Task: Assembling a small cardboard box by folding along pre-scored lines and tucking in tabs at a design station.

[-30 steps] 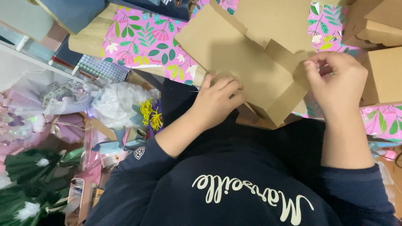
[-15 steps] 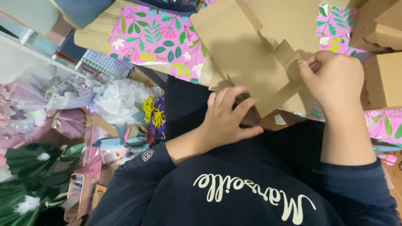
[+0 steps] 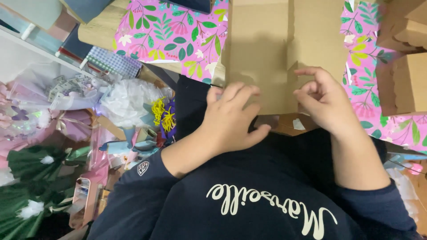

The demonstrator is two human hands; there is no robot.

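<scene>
Pink floral-print paper (image 3: 169,35) covers the wooden tabletop, with folded brown boxes (image 3: 407,80) at right and tissue-wrapped bouquets (image 3: 66,102) crowding the left. Matte flat cardboard sheet (image 3: 267,49) lies at the near table edge. Left hand (image 3: 233,118) presses it, fingers spread flat; right hand (image 3: 327,100) touches its edge, fingers loosely curled, holding nothing.

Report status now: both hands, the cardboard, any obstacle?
Left hand flat on cardboard sheet. Right hand at its edge, fingers curled. Folded boxes lie right, apart.
</scene>
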